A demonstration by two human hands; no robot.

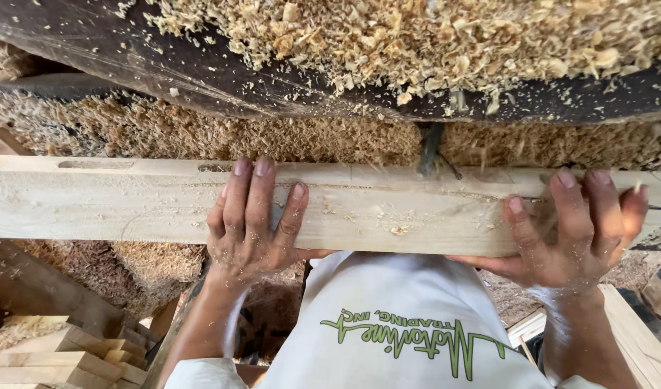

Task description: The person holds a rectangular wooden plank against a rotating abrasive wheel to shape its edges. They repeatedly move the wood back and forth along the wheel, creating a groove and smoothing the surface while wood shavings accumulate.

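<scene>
Pale plank (129, 202) lies crosswise before chest, under both hands. Left hand (248, 223) flat on top, fingers spread, pressing, not clenched. Right hand (572, 230) grips plank nr right end, thumb below. Drill bit (430, 150) meets far edge btwn hands. Sawdust (431, 36) piled on dark machine bed (201, 79) beyond.

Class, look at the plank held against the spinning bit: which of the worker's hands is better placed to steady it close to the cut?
Probably the right hand: it grips the plank nearer the bit. The left hand lies flat farther along.
</scene>
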